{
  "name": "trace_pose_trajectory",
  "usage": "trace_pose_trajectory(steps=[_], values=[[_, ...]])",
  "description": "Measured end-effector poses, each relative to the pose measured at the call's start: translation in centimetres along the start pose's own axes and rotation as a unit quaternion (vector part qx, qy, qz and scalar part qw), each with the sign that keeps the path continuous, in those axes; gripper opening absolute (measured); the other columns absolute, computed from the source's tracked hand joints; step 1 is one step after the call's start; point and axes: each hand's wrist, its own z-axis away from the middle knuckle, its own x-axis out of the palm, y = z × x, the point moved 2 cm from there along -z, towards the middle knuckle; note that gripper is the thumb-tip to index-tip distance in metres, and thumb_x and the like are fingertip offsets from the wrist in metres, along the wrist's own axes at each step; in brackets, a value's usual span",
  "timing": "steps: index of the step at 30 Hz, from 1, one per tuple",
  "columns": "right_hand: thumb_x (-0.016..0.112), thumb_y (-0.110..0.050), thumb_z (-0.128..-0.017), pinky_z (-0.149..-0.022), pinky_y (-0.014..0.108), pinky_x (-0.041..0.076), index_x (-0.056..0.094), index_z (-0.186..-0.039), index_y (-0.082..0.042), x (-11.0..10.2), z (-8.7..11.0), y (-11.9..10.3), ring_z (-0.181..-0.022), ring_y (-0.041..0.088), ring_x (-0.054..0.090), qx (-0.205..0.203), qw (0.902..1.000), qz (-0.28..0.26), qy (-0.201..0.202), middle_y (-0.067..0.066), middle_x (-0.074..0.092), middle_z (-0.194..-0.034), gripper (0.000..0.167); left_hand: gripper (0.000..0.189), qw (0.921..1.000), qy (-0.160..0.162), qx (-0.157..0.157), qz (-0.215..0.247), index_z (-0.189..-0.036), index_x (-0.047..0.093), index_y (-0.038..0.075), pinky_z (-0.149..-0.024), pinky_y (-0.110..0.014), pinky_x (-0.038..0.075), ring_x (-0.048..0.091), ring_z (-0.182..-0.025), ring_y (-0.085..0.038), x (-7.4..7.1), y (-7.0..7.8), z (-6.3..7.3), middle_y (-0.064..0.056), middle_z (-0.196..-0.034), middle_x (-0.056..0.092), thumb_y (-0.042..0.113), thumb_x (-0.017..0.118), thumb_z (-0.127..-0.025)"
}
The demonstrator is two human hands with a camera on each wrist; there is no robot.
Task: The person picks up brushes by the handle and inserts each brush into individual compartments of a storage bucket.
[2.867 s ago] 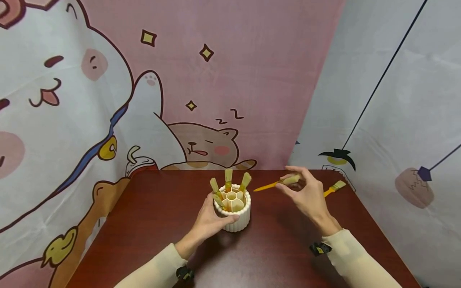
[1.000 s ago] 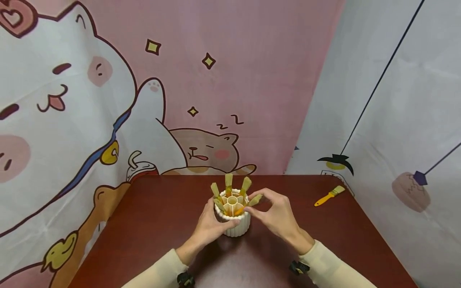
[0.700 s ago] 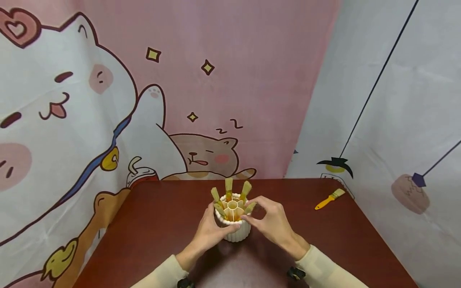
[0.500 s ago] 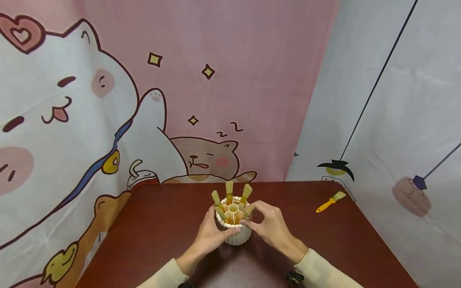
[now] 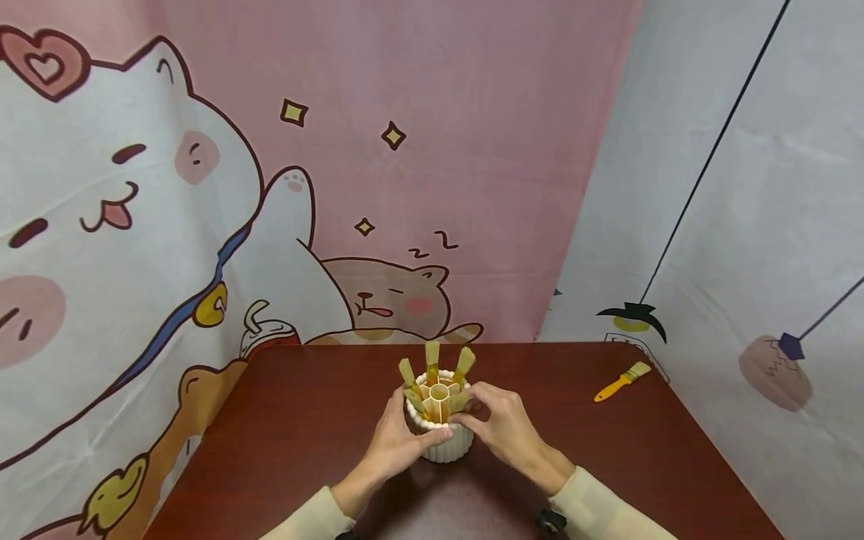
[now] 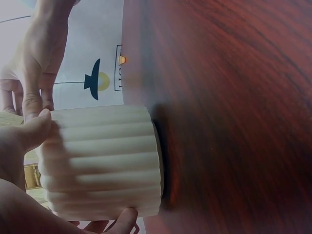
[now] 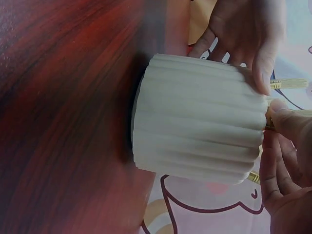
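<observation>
A white ribbed holder (image 5: pixel 451 450), divided inside into petal-shaped compartments round a central ring, stands on the table. My left hand (image 5: pixel 391 444) grips its left side, the thumb across the front near the rim. My right hand (image 5: pixel 509 429) pinches a paintbrush (image 5: pixel 460 401) near its bristles at the holder's right rim; its handle is down inside, hidden by the wall. Several other paintbrushes (image 5: pixel 433 354) stand bristles up in the back and left compartments. In the right wrist view, the right thumb (image 7: pixel 279 106) presses by the brush's ferrule, right at the rim.
Another paintbrush (image 5: pixel 621 382) with a yellow handle lies on the dark red table (image 5: pixel 304 405) at the far right. Behind the table's back edge hangs a cartoon-printed cloth (image 5: pixel 499 187), with a grey-white one (image 5: pixel 742 225) on the right.
My right hand has brought the paintbrush from the right over to the holder and lowered it into the right-front compartment. The left hand keeps its grip. The head view has tilted slightly upward.
</observation>
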Motion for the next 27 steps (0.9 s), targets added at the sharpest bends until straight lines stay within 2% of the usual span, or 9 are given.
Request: trace_pose_trajectory(steps=[5, 13, 21, 27], values=[[0.104, -0.002, -0.083, -0.073, 0.031, 0.069, 0.081, -0.109, -0.013, 0.1, -0.1, 0.0, -0.085, 0.011, 0.080, -0.019, 0.9997, -0.006, -0.013, -0.003, 0.082, -0.100, 0.036, 0.119, 1.0000, -0.001, -0.003, 0.000, -0.175, 0.037, 0.000, -0.129, -0.075, 0.045, 0.059, -0.155, -0.049, -0.1, 0.1, -0.1, -0.027, -0.166, 0.057, 0.038, 0.105, -0.085], [0.099, 0.001, -0.089, -0.075, 0.033, 0.070, 0.083, -0.113, -0.015, 0.0, 0.0, -0.3, -0.089, 0.003, 0.078, -0.035, 0.9985, -0.021, -0.037, -0.003, 0.084, -0.105, 0.033, 0.122, 0.9999, -0.007, -0.005, 0.005, -0.176, 0.037, 0.000, -0.129, -0.074, 0.046, 0.059, -0.156, -0.049, -0.2, 0.2, 0.0, -0.028, -0.167, 0.056, 0.039, 0.106, -0.084], [0.097, 0.002, -0.091, -0.084, 0.015, 0.063, 0.082, -0.121, -0.013, -0.6, 0.5, -0.3, -0.090, 0.013, 0.082, -0.039, 0.9983, -0.001, -0.044, -0.002, 0.084, -0.111, 0.036, 0.122, 0.9998, -0.017, -0.004, 0.011, -0.176, 0.036, 0.000, -0.131, -0.073, 0.045, 0.057, -0.158, -0.049, -0.4, 0.1, -0.2, -0.027, -0.170, 0.056, 0.040, 0.106, -0.084], [0.097, 0.005, -0.090, -0.086, 0.020, 0.066, 0.083, -0.126, -0.006, -1.7, 0.8, 0.1, -0.093, 0.016, 0.084, -0.042, 0.9987, 0.002, -0.029, 0.004, 0.085, -0.115, 0.040, 0.117, 0.9988, -0.034, -0.008, 0.035, -0.177, 0.036, 0.004, -0.134, -0.076, 0.039, 0.053, -0.163, -0.049, -0.5, 0.1, -0.2, -0.025, -0.175, 0.056, 0.033, 0.104, -0.087]])
